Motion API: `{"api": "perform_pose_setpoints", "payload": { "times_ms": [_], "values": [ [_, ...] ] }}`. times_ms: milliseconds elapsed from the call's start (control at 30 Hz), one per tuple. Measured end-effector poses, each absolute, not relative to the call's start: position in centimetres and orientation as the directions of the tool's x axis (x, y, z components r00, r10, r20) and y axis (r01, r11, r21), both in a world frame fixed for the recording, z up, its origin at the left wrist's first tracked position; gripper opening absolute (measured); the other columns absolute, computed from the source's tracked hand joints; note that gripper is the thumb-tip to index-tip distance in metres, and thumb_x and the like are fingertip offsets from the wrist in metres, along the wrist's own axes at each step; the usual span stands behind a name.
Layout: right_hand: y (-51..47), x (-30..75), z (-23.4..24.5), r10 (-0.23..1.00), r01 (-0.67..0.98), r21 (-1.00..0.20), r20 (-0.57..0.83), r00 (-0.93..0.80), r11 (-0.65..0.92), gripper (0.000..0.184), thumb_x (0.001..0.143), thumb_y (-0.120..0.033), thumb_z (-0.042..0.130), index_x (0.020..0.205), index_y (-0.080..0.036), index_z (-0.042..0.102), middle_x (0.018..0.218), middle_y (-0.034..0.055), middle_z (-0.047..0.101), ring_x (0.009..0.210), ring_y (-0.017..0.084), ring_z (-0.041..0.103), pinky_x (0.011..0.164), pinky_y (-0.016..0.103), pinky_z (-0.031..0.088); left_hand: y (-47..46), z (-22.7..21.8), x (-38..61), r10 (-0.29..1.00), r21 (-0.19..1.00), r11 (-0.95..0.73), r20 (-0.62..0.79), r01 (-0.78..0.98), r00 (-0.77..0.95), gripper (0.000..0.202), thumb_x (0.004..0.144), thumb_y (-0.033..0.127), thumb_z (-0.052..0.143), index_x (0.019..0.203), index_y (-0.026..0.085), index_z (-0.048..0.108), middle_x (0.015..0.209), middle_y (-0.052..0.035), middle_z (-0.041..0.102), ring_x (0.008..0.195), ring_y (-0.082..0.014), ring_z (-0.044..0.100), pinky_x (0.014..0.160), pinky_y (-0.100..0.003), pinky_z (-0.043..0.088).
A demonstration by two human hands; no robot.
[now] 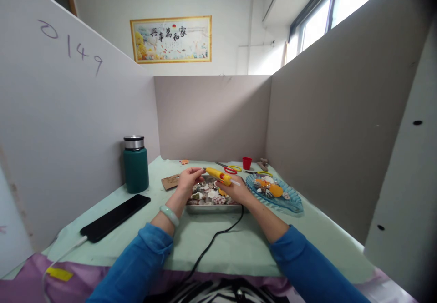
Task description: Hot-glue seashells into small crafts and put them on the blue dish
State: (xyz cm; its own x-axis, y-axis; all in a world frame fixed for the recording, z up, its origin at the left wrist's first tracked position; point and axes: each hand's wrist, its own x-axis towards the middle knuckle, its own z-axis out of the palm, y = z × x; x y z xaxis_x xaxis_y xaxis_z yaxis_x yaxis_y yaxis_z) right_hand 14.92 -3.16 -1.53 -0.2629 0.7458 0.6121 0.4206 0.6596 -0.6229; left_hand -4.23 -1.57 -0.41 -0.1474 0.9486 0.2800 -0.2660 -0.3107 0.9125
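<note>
A yellow hot glue gun (pixel 217 174) sits in my right hand (pixel 235 190), whose fingers wrap round its handle. A white glue stick (pixel 235 183) pokes out of its rear, and the nozzle points left. Close to the nozzle, my left hand (pixel 190 178) is closed in a pinch; what it holds, if anything, is too small to make out. Both hands hover over a metal tray (pixel 215 209) filled with shells and small stones (pixel 209 194). The black cord (pixel 218 233) runs from near my right hand down to the table's front edge.
On the right lies a blue glass plate (pixel 294 205) with an orange piece (pixel 273 188) and shells. Scissors (pixel 230 169), more scissors (pixel 262 173) and a red cup (pixel 246 163) are behind. A green bottle (pixel 135 171), a black phone (pixel 116 219) and brown cardboard (pixel 170 182) stand left. Partitions enclose the table.
</note>
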Motion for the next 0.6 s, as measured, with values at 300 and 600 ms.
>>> {"api": "perform_pose_setpoints", "payload": {
  "times_ms": [300,600],
  "values": [
    [-3.06,14.97,-1.4,0.738,0.424,-0.618,0.637,-0.225,0.663,0.013,0.073,-0.031,0.055,0.074,-0.019,0.059,0.068,0.0003,0.061,0.06,0.014,0.053,0.058,0.025,0.042,-1.64,-0.29,-4.24,0.947,0.915,-0.314,0.282,-0.254,-0.156,0.036,0.05,0.031,0.081,0.074,0.011,0.062,0.071,-0.0054,0.068,0.049,-0.009,0.055,0.054,-0.024,0.044],
    [-3.2,14.97,-1.42,0.723,0.42,-0.596,0.627,-0.289,0.685,0.016,0.074,-0.034,0.055,0.073,-0.018,0.059,0.063,-0.0007,0.058,0.058,0.013,0.05,0.055,0.024,0.038,-1.66,-0.27,-4.18,0.946,0.908,-0.317,0.28,-0.273,-0.165,0.037,0.047,0.03,0.082,0.072,0.012,0.062,0.06,-0.0015,0.063,0.047,-0.0094,0.055,0.053,-0.023,0.044]
  ]
}}
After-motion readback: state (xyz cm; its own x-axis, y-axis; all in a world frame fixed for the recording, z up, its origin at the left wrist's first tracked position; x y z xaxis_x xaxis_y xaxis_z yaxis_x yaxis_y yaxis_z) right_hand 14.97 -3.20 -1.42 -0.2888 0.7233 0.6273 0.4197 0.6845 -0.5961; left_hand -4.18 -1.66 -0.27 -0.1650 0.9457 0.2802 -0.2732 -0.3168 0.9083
